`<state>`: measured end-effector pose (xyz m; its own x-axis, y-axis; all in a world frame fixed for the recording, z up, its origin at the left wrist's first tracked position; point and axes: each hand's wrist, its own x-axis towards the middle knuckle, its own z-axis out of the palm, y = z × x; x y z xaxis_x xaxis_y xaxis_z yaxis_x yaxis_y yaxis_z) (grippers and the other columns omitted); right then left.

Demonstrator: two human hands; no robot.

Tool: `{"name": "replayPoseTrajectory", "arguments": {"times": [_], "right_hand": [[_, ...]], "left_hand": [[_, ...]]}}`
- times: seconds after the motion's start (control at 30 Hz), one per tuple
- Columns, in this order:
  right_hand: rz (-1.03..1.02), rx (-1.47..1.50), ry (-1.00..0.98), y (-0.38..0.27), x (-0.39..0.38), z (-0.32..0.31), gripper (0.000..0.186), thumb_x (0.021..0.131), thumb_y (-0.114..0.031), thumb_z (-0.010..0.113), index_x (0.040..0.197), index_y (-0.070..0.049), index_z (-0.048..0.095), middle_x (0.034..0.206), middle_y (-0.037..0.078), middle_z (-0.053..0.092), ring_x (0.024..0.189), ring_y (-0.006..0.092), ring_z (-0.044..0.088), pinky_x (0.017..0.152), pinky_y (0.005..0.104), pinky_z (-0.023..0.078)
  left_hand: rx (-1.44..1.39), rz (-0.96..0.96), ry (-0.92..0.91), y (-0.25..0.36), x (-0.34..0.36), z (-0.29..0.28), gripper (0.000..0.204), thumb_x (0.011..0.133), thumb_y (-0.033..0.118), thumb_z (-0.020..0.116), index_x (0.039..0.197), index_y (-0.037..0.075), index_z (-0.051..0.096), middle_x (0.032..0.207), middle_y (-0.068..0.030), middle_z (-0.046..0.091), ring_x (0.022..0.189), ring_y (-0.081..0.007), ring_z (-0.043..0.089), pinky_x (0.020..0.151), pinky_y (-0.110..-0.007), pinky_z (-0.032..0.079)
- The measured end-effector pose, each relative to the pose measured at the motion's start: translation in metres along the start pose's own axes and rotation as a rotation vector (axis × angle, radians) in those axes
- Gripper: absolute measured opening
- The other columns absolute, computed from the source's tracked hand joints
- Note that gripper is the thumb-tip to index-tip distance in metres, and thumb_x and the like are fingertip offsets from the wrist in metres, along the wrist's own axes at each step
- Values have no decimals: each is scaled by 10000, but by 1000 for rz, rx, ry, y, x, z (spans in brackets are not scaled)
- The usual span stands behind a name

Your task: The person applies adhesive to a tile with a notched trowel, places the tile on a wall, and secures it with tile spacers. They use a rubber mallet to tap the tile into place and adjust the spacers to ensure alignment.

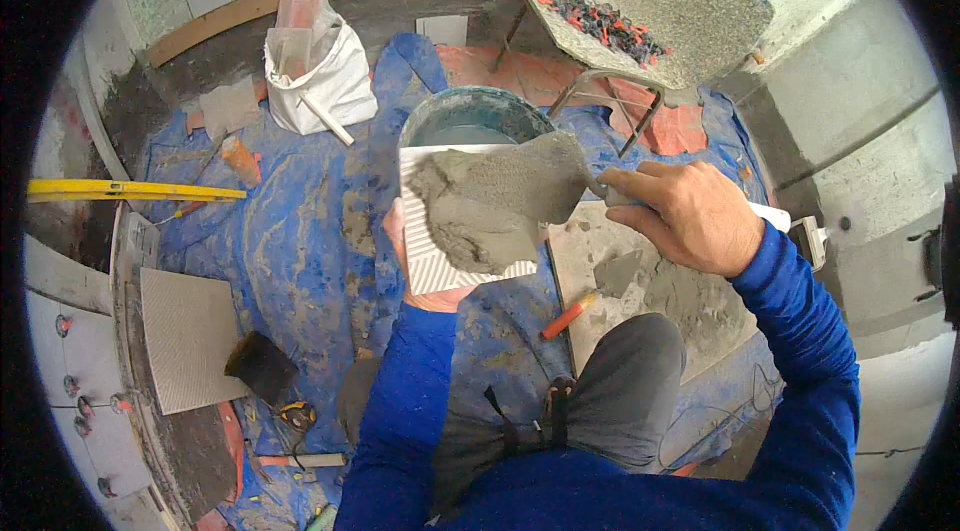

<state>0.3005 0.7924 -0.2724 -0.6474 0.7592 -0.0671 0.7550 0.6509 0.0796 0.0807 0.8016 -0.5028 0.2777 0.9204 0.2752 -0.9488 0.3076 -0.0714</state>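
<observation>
Left hand [437, 300] supports white square ridged-back tile [430, 273] from below and left side; finger spread mostly hidden, can't tell. Wet grey mortar [480, 236] heaped on tile, in front of round blue-green plastic bucket [428, 114]. Mortar-coated metal trowel [567, 177] meets heap's right side; right hand [692, 216] fingers wrapped round handle. Risk: tilting could slide mortar off; hard trowel pressure could tip tile.

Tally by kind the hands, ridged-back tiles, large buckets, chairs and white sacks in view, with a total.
Hands: 2 (left hand, right hand)
Ridged-back tiles: 2 (held tile, leaning tile)
Large bucket: 1
Chair: 1
White sack: 1
Total: 7
</observation>
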Motion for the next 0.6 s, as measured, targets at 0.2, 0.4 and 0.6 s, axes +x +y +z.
{"name": "replayPoseTrajectory", "arguments": {"times": [0.2,0.4,0.6], "right_hand": [[23,-235,89,-5,-25,-22,382,924,-263,722,1262,-88,685,803,120,631,732,361,660,651,465,517],[-22,-146,29,-20,-30,-15,419,888,-264,756,1269,-105,687,779,96,585,685,310,642,616,431,516],[19,-267,176,-4,-7,1,441,874,-249,774,1283,-109,684,769,90,565,659,297,636,600,427,514]], "left_hand": [[78,58,132,11,-2,1,1015,849,861,375,1574,152,410,1635,-233,354,1450,-522,386,1147,-754,313],[-7,59,-82,13,10,-3,1059,845,877,411,1588,124,366,1633,-245,348,1454,-522,379,1174,-700,340],[-68,31,-134,11,14,0,1022,878,833,441,1583,98,359,1617,-228,374,1431,-474,425,1144,-740,350]]}}
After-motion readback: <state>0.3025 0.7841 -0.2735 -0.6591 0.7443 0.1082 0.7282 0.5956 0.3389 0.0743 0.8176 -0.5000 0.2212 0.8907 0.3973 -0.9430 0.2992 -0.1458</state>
